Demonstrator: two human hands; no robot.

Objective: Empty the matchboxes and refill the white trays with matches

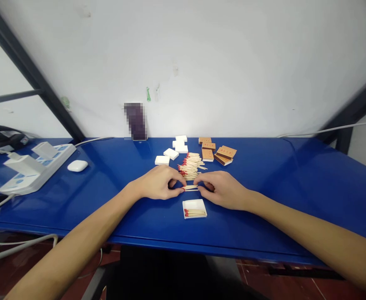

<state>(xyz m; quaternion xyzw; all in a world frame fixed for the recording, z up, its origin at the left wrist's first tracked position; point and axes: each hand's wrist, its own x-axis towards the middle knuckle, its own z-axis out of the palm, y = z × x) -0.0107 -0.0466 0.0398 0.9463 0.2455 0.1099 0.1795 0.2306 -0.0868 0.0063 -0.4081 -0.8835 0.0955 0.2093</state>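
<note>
Between my two hands lies a small bundle of matches [190, 188] with red heads to the left. My left hand [164, 182] pinches its head end with thumb and fingertips. At the plain end, the thumb and fingers of my right hand [220, 189] close round the sticks. Just beyond the fingers, a larger heap of loose matches [191, 166] spreads over the blue table [117, 208]. Nearer the front edge sits a white open tray [194, 204] with several matches along its lower side.
Several white trays [162, 160] stand behind my left hand, and several orange matchbox covers [207, 155] behind my right. A white power strip [50, 166] with plugs and a white case [77, 166] are at the left. A phone-like object [136, 121] leans on the wall.
</note>
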